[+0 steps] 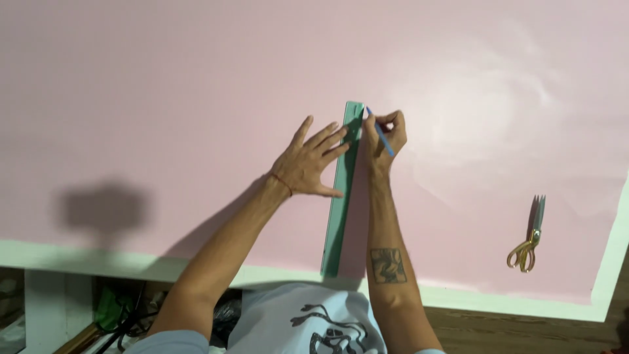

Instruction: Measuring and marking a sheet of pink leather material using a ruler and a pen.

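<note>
Green flat ruler [341, 196] under splayed left hand [306, 164] fingers; right hand [386, 134] fingers pinching blue pencil [380, 131].

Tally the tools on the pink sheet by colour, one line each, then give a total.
Green: 1, the long ruler pressed flat by the left hand
Blue: 1, the pencil held in the right hand
Gold-handled: 1, the scissors lying shut to the right
Total: 3 tools on the pink sheet

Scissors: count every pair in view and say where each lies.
1. The scissors with gold handles lie closed on the pink sheet, to the right of the right hand. More may lie outside the frame.
</note>
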